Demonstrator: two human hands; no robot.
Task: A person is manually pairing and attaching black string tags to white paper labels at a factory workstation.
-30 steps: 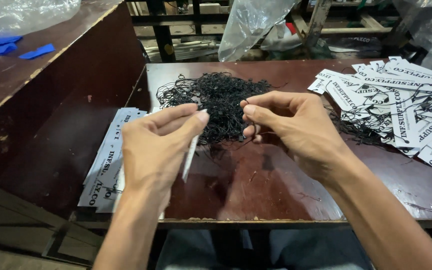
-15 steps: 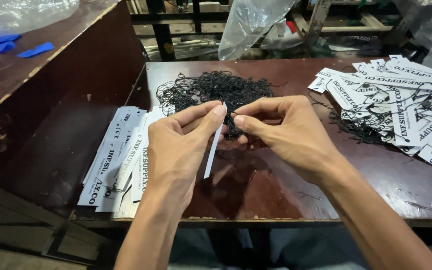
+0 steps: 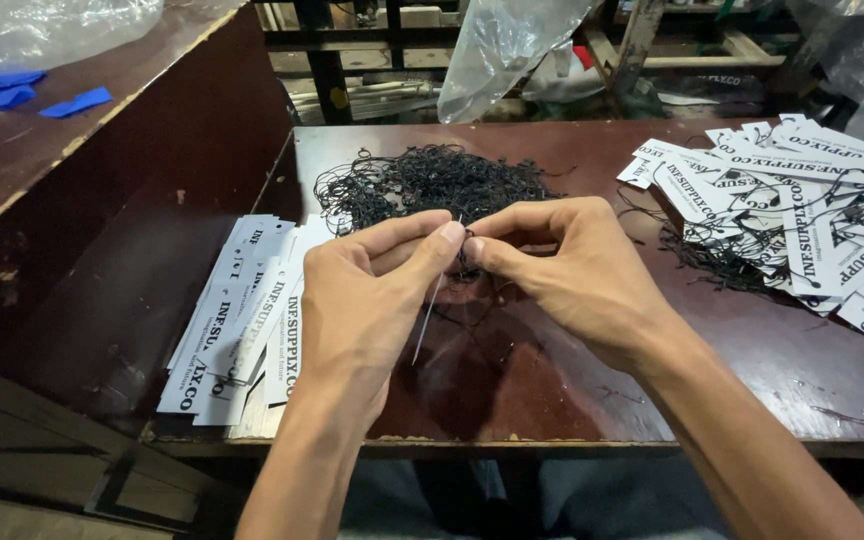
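My left hand pinches a thin white paper tag seen edge-on, hanging down from its fingertips. My right hand meets it fingertip to fingertip and pinches a black string at the tag's top. Both hands hover over the dark red table, just in front of a tangled pile of black strings. A stack of white printed tags lies to the left of my left hand.
A heap of white tags with strings attached covers the table's right side. A raised wooden surface at left carries blue pieces and clear plastic. A clear plastic bag hangs behind the table.
Both hands have shifted slightly right and closer together, fingertips now touching at the tag's top. The tag stack at left is more exposed.
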